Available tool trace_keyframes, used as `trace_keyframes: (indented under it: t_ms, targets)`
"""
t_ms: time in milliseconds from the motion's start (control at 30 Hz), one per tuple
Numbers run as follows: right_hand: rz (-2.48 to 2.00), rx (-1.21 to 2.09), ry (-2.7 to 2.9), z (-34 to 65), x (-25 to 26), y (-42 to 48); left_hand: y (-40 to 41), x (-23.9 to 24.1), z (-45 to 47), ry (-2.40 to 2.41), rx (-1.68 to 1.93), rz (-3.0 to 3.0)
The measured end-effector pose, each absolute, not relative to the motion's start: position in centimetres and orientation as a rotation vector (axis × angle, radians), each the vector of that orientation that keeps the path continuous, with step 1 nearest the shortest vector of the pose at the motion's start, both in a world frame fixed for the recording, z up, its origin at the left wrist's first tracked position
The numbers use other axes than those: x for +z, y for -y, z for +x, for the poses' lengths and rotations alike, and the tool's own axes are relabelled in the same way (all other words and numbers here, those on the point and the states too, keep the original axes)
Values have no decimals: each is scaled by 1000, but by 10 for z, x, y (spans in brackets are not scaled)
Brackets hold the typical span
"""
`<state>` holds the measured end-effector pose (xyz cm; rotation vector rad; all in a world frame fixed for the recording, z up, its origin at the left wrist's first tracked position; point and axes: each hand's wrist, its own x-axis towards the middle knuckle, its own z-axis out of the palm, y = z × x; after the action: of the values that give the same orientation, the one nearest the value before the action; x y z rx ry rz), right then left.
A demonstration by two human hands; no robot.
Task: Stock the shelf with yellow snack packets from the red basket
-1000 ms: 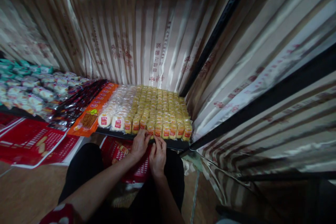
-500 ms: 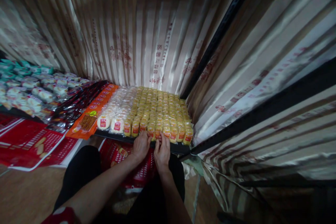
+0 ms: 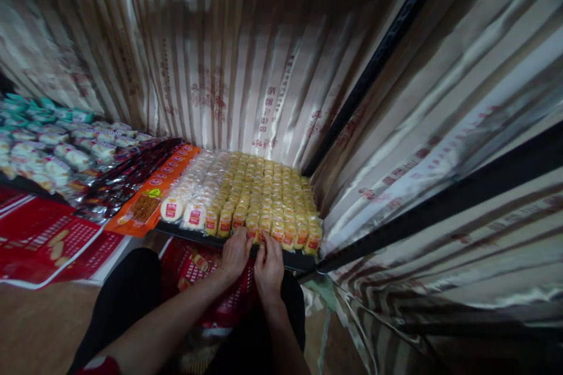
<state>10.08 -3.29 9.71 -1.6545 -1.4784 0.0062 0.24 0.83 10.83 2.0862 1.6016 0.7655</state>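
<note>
Rows of small yellow wrapped cakes (image 3: 273,187), with red labels on the front ones, cover the right end of a low black shelf (image 3: 295,259). My left hand (image 3: 237,252) has its fingers curled and closed at a cake in the middle of the front row. Close beside it, my right hand (image 3: 269,263) pinches at the neighbouring front cake, thumb and fingertips near together. My hands partly cover the lower front of these packets, and the fingertips are small and dim. Left of the yellow rows lie round white wrapped cakes (image 3: 194,215) with red labels.
An orange packet (image 3: 141,211) and dark shiny packets (image 3: 127,176) lie further left, then white and green packets (image 3: 61,140). Red printed bags (image 3: 53,240) are below the shelf. Striped curtains (image 3: 229,70) hang behind; a black post (image 3: 365,82) stands at the right corner.
The view has shifted slightly, so the shelf's right part sits a little lower. My hands stay at the middle of the front row; the fingers have moved only slightly.
</note>
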Motion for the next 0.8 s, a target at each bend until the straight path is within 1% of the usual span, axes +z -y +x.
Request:
trace_keyframes:
  t_ms: [133, 300, 467, 667, 800]
  targets:
    - [-1674, -84, 1645, 99, 139, 20, -8, 109, 3, -1547, 795, 2060]
    - [-1759, -24, 2041, 99, 185, -36, -8, 110, 6, -1575, 800, 2043]
    - [-1923, 78, 2210, 109, 195, -69, -14, 104, 9, -1605, 821, 2143]
    - [-1893, 21, 2180, 115, 207, -83, -19, 84, 14, -1615, 1014, 2260]
    - [-1922, 17, 2221, 118, 204, -106, -21, 78, 15, -1642, 1114, 2324]
